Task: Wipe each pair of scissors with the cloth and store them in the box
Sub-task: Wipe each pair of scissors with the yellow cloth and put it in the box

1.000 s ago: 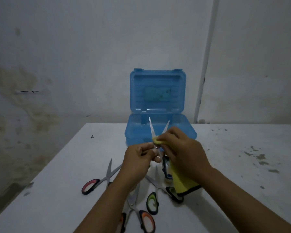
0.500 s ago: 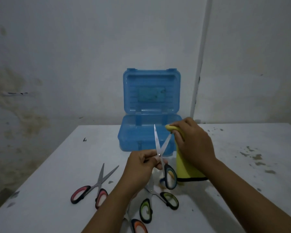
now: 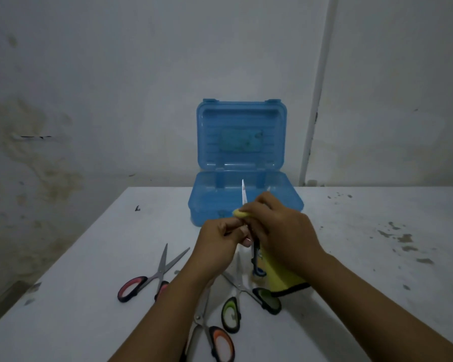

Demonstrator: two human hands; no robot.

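head view shows the left hand (image 3: 217,246) gripping blue-handled scissors (image 3: 256,259) while the right hand (image 3: 283,231) pinches the yellow cloth (image 3: 280,278) around a blade, before the open box (image 3: 246,202); three pairs wait unwiped on the table (image 3: 89,296).

Both bare forearms entered from the lower edge of the view and converged at its centre. The left hand (image 3: 216,241) was held with its back toward the camera, fingers curled inward and thumb and fingertips pinched together. The right hand (image 3: 283,231) lay just beside it, touching it, slightly higher and farther forward, its back also upward and its fingers (image 3: 251,209) bent down in a closed grasp. The right forearm ran in diagonally from the lower right corner; the left rose more steeply from the bottom centre.
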